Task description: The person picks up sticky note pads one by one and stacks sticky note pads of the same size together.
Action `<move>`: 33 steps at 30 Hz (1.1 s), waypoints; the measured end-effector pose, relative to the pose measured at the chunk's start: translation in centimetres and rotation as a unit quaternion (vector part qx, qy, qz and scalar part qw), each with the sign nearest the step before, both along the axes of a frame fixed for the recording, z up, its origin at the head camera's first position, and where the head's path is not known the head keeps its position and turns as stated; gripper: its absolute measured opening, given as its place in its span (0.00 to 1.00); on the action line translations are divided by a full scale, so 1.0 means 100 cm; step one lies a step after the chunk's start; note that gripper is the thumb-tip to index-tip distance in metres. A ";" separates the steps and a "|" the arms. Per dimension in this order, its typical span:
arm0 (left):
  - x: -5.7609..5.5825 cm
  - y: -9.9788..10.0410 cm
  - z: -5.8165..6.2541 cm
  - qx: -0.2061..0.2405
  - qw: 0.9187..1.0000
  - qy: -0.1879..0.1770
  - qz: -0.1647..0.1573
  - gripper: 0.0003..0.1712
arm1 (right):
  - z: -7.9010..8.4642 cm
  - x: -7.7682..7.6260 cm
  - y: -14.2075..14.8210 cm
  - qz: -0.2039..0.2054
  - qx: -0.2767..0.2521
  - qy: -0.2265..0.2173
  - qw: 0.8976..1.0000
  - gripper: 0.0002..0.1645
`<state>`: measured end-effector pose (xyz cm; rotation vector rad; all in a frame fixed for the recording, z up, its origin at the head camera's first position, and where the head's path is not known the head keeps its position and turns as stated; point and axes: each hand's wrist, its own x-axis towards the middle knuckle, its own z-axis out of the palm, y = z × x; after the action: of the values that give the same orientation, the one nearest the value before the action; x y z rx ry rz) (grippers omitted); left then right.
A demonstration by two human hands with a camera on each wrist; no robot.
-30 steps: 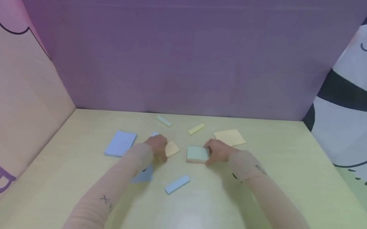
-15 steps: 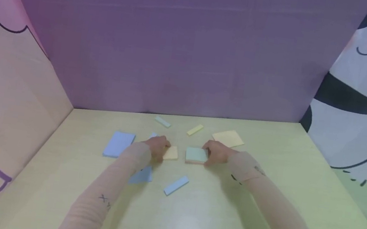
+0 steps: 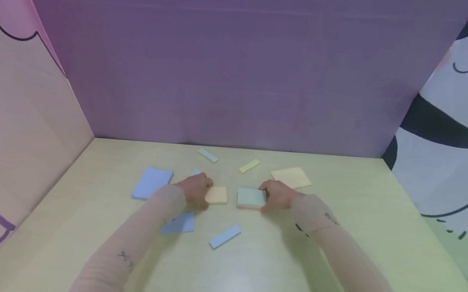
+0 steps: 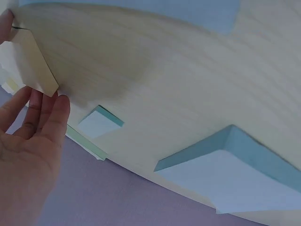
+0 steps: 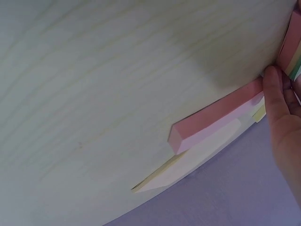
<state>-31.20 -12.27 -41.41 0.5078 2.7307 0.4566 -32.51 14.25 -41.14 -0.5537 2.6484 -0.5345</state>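
Observation:
My left hand (image 3: 196, 190) pinches a small cream sticky note pad (image 3: 217, 195) low over the table, its fingers and thumb on opposite edges. In the left wrist view the cream pad (image 4: 35, 66) shows its thick side between the fingers. A little to the right, my right hand (image 3: 277, 196) grips a stack of square sticky note pads, the green pad (image 3: 250, 197) on top. Under it in the right wrist view are a yellowish layer and a pink pad (image 5: 288, 44). A narrow gap separates the cream pad from the stack.
Around the hands lie a large blue pad (image 3: 152, 184), a blue sheet (image 3: 182, 224), a blue strip (image 3: 225, 237), a green strip (image 3: 208, 155), a yellow strip (image 3: 249, 166) and a yellow pad (image 3: 291, 177). Beside my right hand is a pink strip (image 5: 216, 115). A purple wall (image 3: 246, 67) stands behind.
The cream pad has turned from slanted to nearly square with the green one, and my left hand has shifted slightly left. My right hand stays on the stack.

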 end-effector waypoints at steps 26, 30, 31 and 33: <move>0.006 -0.007 -0.008 0.043 0.997 -0.025 0.061 0.34 | -0.005 0.003 0.000 0.001 0.000 0.007 1.000 0.36; 0.007 -0.007 -0.009 0.046 0.997 -0.021 0.058 0.34 | -0.006 0.002 0.001 0.004 0.000 0.010 1.000 0.37; 0.007 -0.007 -0.009 0.047 0.997 -0.021 0.057 0.34 | -0.006 0.002 0.001 0.004 0.001 0.012 1.000 0.36; 0.007 -0.008 -0.009 0.049 0.997 -0.020 0.058 0.34 | -0.006 0.002 0.001 0.007 0.001 0.015 1.000 0.36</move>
<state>-30.53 -13.04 -42.27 0.3628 2.7191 0.6267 -32.27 14.33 -41.72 -0.5845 2.6701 -0.5239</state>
